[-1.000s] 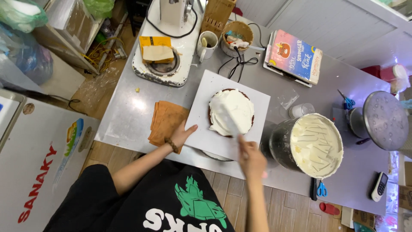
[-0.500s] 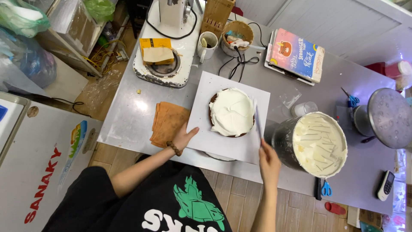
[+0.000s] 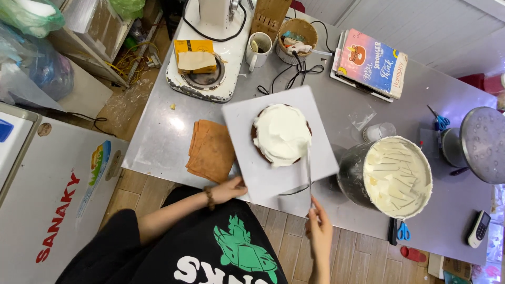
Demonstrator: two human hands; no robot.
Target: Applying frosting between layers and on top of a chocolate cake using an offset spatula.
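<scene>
A round dark cake (image 3: pixel 281 134) topped with white cream sits on a square grey board (image 3: pixel 279 142), which rests on a turntable. My left hand (image 3: pixel 227 189) grips the board's near left corner. My right hand (image 3: pixel 319 227) holds a long thin spatula (image 3: pixel 309 171) by its handle, with the blade pointing up against the cake's right side. A large metal bowl (image 3: pixel 392 176) full of white cream stands just right of the board.
An orange folded cloth (image 3: pixel 211 150) lies left of the board. A stand mixer base (image 3: pixel 206 58), a mug (image 3: pixel 258 48), a basket (image 3: pixel 297 34) and a book (image 3: pixel 371 63) line the far edge. Blue scissors (image 3: pixel 402 231), a remote (image 3: pixel 478 229) and a lidded pot (image 3: pixel 481 144) sit right.
My right hand drew the spatula off the cake's top and down along its right side. The board has turned under my left hand, which slid to its near corner.
</scene>
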